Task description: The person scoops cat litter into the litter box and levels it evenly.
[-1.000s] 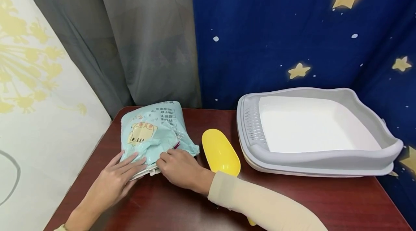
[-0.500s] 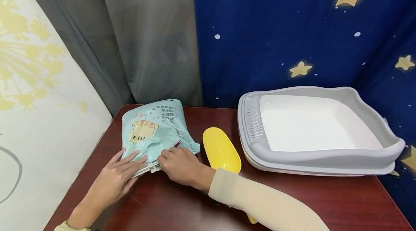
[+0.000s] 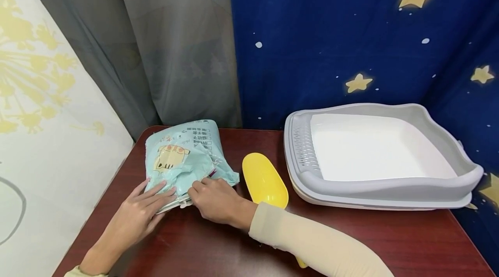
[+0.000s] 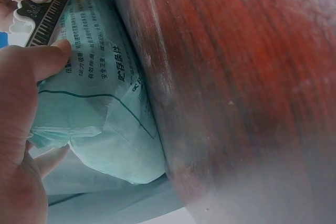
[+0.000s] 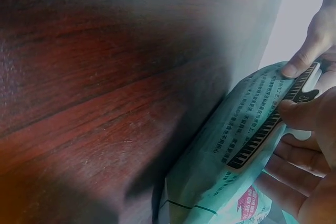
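Observation:
A light-blue printed plastic bag (image 3: 195, 162) with a cartoon cat lies at the left of the table. Along its near edge runs a flat clip (image 4: 50, 17) patterned like piano keys, with a white scalloped side. My left hand (image 3: 134, 216) grips that edge, fingers spread over the top and thumb on the near face by one end of the clip. My right hand (image 3: 216, 201) pinches the clip and the bag's edge, its thumb on the keyed strip in the right wrist view. A small dark-red piece (image 3: 212, 173) shows just beyond the right knuckles.
A yellow scoop (image 3: 267, 179) lies right of the bag, its handle partly under the right sleeve (image 3: 312, 240). A grey-rimmed white litter box (image 3: 382, 147) stands at the right of the dark-red table (image 3: 218, 251). Grey and blue curtains hang behind; a patterned white panel is at left.

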The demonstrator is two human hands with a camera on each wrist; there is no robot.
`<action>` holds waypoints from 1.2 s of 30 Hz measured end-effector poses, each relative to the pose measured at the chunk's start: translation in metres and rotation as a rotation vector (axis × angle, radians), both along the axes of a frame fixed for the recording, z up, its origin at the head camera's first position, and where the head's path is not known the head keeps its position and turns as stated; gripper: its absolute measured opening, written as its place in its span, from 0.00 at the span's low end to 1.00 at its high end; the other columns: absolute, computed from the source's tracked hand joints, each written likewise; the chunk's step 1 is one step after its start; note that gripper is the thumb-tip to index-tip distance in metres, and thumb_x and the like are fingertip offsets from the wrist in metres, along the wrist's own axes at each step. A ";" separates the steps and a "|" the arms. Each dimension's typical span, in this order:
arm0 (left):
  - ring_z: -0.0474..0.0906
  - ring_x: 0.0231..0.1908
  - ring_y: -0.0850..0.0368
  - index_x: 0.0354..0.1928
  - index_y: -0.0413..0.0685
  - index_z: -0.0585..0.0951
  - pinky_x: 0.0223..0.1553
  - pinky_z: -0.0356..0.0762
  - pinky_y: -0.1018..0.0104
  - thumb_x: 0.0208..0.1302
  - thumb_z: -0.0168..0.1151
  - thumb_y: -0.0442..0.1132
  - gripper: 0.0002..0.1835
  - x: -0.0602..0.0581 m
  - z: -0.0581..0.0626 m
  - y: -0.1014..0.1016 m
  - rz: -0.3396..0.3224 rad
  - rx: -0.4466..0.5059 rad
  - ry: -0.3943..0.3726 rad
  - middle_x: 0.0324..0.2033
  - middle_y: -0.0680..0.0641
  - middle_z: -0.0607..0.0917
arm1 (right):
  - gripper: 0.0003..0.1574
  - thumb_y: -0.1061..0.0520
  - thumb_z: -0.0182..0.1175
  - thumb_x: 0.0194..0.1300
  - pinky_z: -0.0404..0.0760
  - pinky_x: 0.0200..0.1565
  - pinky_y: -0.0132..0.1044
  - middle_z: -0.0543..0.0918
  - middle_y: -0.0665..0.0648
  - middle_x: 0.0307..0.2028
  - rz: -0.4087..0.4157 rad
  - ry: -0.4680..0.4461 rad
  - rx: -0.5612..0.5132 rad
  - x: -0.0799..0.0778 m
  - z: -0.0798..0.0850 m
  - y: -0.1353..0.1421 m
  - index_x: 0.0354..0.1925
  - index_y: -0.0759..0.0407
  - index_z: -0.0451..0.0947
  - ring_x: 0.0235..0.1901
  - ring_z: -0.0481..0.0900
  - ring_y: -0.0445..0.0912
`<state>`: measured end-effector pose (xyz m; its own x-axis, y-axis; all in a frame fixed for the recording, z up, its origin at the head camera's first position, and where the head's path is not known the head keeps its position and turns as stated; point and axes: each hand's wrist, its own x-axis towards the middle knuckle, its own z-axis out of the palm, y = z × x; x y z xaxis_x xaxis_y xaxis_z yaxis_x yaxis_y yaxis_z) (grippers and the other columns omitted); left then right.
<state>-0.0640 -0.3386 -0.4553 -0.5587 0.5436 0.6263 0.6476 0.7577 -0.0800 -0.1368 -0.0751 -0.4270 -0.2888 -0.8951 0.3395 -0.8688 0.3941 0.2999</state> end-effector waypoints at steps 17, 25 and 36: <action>0.90 0.50 0.35 0.57 0.42 0.91 0.83 0.50 0.54 0.87 0.40 0.48 0.29 -0.001 -0.002 -0.002 -0.009 0.001 0.008 0.51 0.43 0.93 | 0.09 0.54 0.60 0.79 0.85 0.35 0.31 0.85 0.45 0.37 0.020 0.011 -0.044 0.001 0.001 0.003 0.41 0.49 0.87 0.37 0.84 0.40; 0.90 0.52 0.34 0.59 0.42 0.91 0.83 0.49 0.52 0.42 0.70 0.30 0.34 0.000 0.001 -0.004 -0.022 -0.005 -0.034 0.53 0.43 0.93 | 0.10 0.55 0.59 0.79 0.85 0.37 0.31 0.88 0.46 0.40 0.029 0.000 -0.049 0.002 0.002 0.005 0.42 0.49 0.88 0.38 0.85 0.40; 0.89 0.53 0.34 0.59 0.42 0.90 0.83 0.50 0.52 0.37 0.66 0.26 0.37 0.000 0.000 -0.005 -0.021 -0.006 -0.040 0.53 0.43 0.93 | 0.09 0.55 0.61 0.78 0.85 0.34 0.32 0.87 0.46 0.38 0.044 0.003 -0.097 0.001 -0.001 0.008 0.39 0.50 0.87 0.36 0.84 0.40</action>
<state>-0.0639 -0.3435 -0.4550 -0.5715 0.5594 0.6003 0.6662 0.7435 -0.0586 -0.1354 -0.0671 -0.4284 -0.2494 -0.8697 0.4259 -0.8850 0.3833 0.2644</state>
